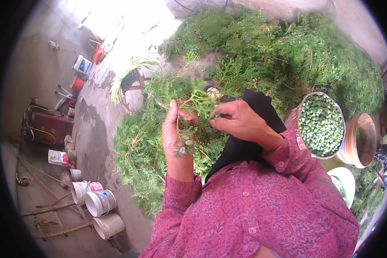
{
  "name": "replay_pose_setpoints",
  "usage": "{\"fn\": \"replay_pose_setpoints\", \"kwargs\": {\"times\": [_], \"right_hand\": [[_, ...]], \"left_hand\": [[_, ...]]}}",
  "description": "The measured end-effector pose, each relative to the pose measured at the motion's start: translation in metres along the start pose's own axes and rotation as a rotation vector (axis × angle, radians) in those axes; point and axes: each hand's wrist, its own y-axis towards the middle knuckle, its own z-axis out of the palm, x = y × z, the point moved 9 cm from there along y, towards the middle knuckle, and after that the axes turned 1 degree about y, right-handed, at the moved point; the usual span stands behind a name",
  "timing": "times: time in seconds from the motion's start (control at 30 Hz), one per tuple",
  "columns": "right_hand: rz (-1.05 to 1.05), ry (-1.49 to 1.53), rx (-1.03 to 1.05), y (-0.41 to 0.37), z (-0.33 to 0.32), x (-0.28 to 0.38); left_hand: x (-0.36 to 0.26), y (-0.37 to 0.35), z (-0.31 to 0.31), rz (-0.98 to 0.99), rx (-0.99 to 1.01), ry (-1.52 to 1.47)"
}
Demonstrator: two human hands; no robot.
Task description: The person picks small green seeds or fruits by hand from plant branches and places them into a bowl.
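My left hand (pixel 174 136) is closed around a leafy evergreen sprig (pixel 197 101), with its thumb pointing up. Small pale-green cones (pixel 186 142) hang from the sprig beside that hand's fingers. To the right of it, my right hand (pixel 241 122) pinches at the sprig's edge, thumb and forefinger together. Something small and greenish shows at those fingertips, too small to name for certain. Near my right forearm stands a bucket (pixel 297 115) filled with green cones (pixel 321 124).
A big heap of cut evergreen branches (pixel 271 56) spreads ahead and right, with more branches (pixel 135 150) at left. A second round tub (pixel 362 139) and a pale green basin (pixel 344 185) stand right. White buckets (pixel 99 203) line the left floor.
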Motion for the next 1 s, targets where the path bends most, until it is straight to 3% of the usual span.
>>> {"fn": "replay_pose_setpoints", "kwargs": {"times": [0.07, 0.13, 0.27, 0.37, 0.43, 0.57, 0.67, 0.73, 0.77, 0.83, 1.0], "right_hand": [[0.118, -0.101, 0.117, -0.008, 0.005, -0.003], [0.243, 0.332, 0.087, -0.017, 0.009, -0.009], [0.291, 0.533, 0.08, -0.015, 0.015, -0.006], [0.226, 0.441, 0.137, -0.009, 0.025, 0.002], [0.125, 0.295, 0.087, -0.001, 0.025, 0.001], [0.165, 0.372, 0.045, 0.007, 0.033, -0.013], [0.092, 0.218, -0.028, 0.013, 0.031, -0.015], [-0.254, 0.055, -0.172, 0.015, 0.028, 0.004], [-0.253, 0.053, -0.171, 0.015, 0.028, 0.004], [-0.27, -0.254, -0.17, 0.014, 0.032, 0.019], [-0.208, -0.269, -0.136, 0.016, 0.034, 0.012]], "left_hand": [[-0.011, 0.01, -0.015, 0.052, -0.013, -0.034], [-0.015, 0.014, -0.016, 0.058, 0.005, -0.086], [-0.01, 0.018, -0.023, 0.009, 0.041, -0.113], [-0.005, 0.021, -0.024, 0.001, 0.077, -0.15], [-0.002, 0.023, -0.026, -0.021, 0.091, -0.153], [-0.004, 0.019, -0.023, 0.016, 0.099, -0.12], [0.0, 0.024, -0.028, -0.027, 0.074, -0.141], [0.003, 0.022, -0.027, -0.045, 0.101, -0.053], [0.007, 0.02, -0.025, -0.062, 0.129, 0.037], [0.007, 0.022, -0.022, -0.035, 0.176, 0.073], [0.003, 0.014, -0.016, -0.004, 0.216, -0.001]]}}
